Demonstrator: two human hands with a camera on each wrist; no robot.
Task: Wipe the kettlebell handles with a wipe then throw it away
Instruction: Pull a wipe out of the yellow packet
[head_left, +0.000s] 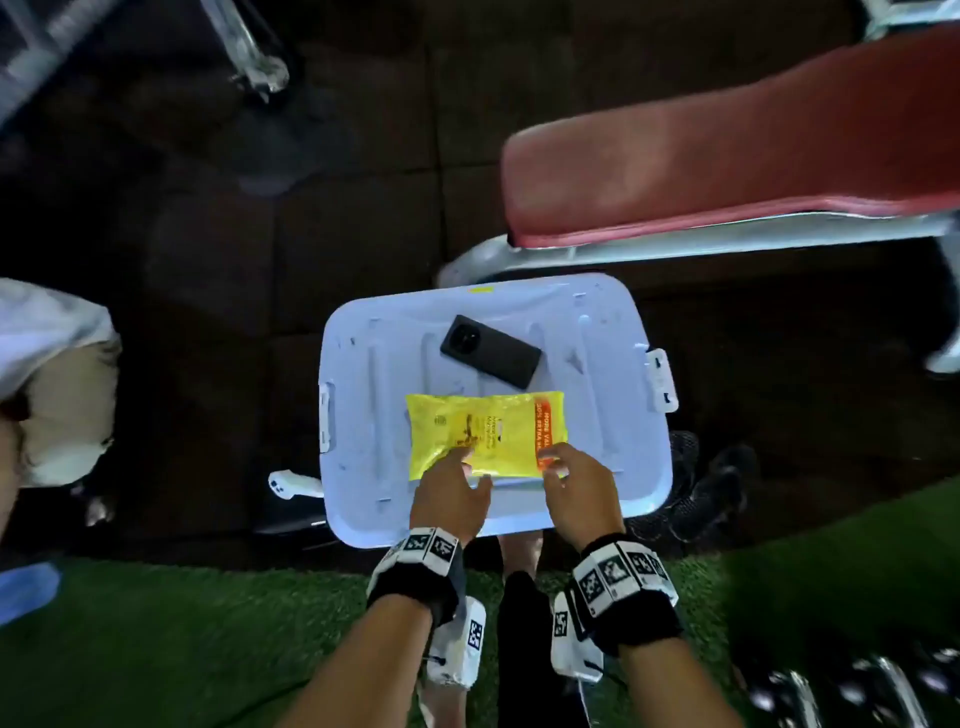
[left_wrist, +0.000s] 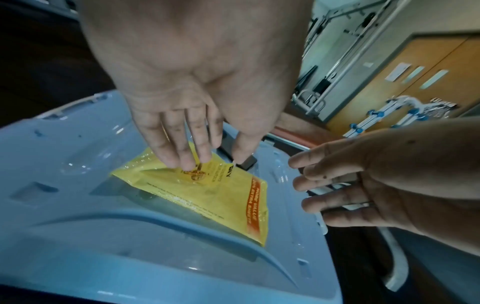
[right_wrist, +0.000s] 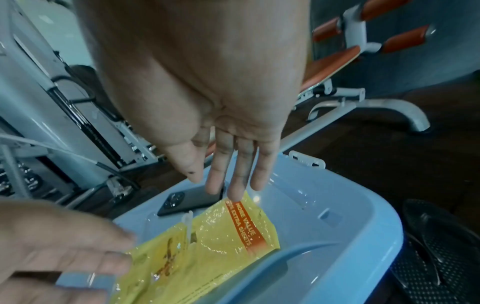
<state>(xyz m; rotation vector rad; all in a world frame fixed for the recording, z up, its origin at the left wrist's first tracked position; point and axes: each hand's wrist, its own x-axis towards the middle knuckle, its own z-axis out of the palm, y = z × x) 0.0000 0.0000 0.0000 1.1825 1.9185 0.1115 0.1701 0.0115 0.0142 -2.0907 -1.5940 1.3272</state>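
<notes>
The yellow wipe pack (head_left: 485, 435) lies flat near the front edge of the pale blue bin lid (head_left: 363, 415), its long axis running left to right. The left hand (head_left: 449, 499) rests straight fingers (left_wrist: 182, 158) on the pack's middle. The right hand (head_left: 579, 493) hovers with fingers spread just above the pack's orange right end, so both hands are equally near it.

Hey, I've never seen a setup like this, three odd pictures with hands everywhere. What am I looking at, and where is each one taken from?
There is no machine: a person wears one camera on the head and one on each wrist. The head view looks down at both hands; the other two look along each hand. A yellow wipe pack and a black phone lie on a pale blue bin lid. The left hand touches the pack with straight fingers; the right hand reaches its orange end. Neither hand holds anything.
</notes>
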